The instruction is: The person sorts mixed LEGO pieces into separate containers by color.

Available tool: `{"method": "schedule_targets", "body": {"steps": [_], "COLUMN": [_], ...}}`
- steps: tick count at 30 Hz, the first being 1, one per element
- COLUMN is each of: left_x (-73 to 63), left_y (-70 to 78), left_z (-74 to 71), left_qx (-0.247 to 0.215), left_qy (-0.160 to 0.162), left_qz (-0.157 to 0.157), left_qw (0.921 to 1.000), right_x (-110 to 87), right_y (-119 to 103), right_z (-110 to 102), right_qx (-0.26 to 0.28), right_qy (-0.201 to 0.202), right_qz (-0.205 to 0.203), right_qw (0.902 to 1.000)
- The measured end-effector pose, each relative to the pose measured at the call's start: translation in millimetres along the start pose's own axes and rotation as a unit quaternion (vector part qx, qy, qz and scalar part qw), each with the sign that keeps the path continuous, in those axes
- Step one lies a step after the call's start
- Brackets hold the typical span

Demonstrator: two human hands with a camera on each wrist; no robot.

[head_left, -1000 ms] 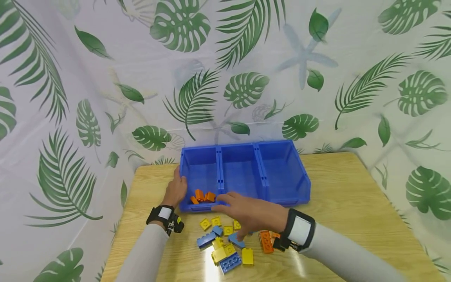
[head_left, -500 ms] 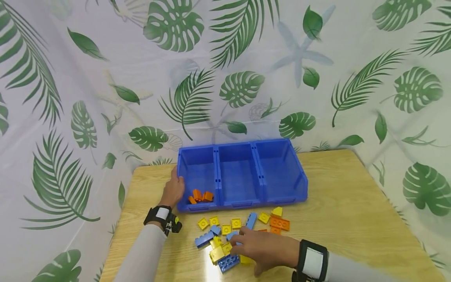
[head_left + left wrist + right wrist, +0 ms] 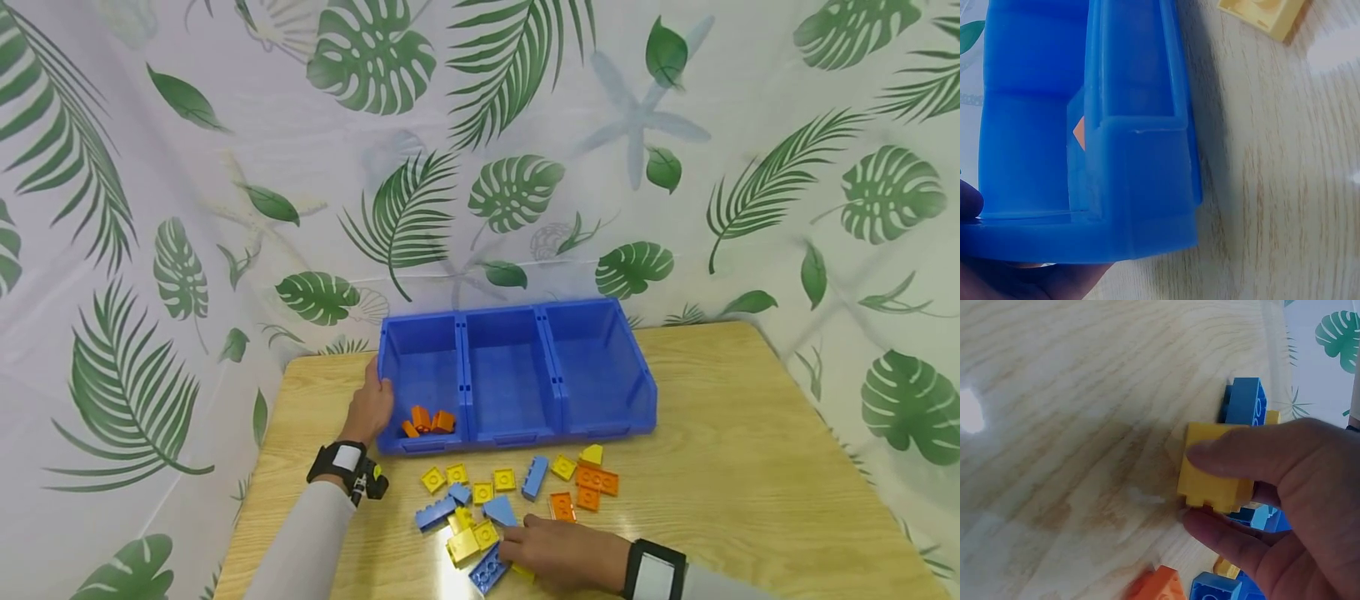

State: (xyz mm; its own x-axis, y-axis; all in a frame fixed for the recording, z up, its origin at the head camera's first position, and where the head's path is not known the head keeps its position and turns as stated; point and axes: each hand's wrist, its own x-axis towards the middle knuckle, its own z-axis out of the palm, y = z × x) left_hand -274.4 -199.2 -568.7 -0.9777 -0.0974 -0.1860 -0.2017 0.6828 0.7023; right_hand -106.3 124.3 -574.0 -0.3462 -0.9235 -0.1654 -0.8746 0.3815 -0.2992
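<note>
My right hand (image 3: 566, 552) is low over the near side of the brick pile. It pinches a yellow toy building brick (image 3: 1213, 478), thumb on one face and fingers along another; in the head view only a sliver shows below the hand. A blue brick (image 3: 489, 570) lies directly left of those fingers. At the far left, my left hand (image 3: 369, 408) grips the side wall of the blue three-compartment bin (image 3: 1147, 181), thumb over the rim. Several orange bricks (image 3: 422, 419) lie in the bin's left compartment.
Loose bricks spread over the wooden table (image 3: 720, 467) in front of the bin: a blue brick (image 3: 536, 478), a yellow brick (image 3: 432, 479), an orange brick (image 3: 597, 479) and several others. A leaf-patterned cloth (image 3: 525, 125) hangs behind and to the left.
My right hand has come down from near the bin's front edge to the near bricks and has taken hold of a yellow one. My left hand stays on the bin wall.
</note>
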Motion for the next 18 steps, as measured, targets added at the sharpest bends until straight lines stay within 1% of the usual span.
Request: {"method": "schedule_targets", "body": {"steps": [4, 9, 16, 18], "left_x": [-0.5, -1.5, -1.5, -1.1], "left_y": [1.1, 2.4, 1.3, 0.6], "left_z": [-0.4, -0.7, 0.0, 0.6], "left_qx": [0.002, 0.006, 0.010, 0.010], "left_qy": [0.001, 0.004, 0.008, 0.006], "left_qz": [-0.003, -0.005, -0.005, -0.006], "left_qw": [1.0000, 1.0000, 0.9999, 0.9999], "right_x": [-0.6, -3.8, -9.6, -11.6], "right_y": [-1, -5, -13, -15], "right_z": [1, -5, -18, -25], "right_qx": [-0.020, -0.026, -0.074, -0.091], "right_qy": [0.008, 0.009, 0.026, 0.030], "right_qz": [-0.003, 0.005, -0.013, -0.020], "right_qw": [0.9998, 0.9996, 0.9969, 0.9952]}}
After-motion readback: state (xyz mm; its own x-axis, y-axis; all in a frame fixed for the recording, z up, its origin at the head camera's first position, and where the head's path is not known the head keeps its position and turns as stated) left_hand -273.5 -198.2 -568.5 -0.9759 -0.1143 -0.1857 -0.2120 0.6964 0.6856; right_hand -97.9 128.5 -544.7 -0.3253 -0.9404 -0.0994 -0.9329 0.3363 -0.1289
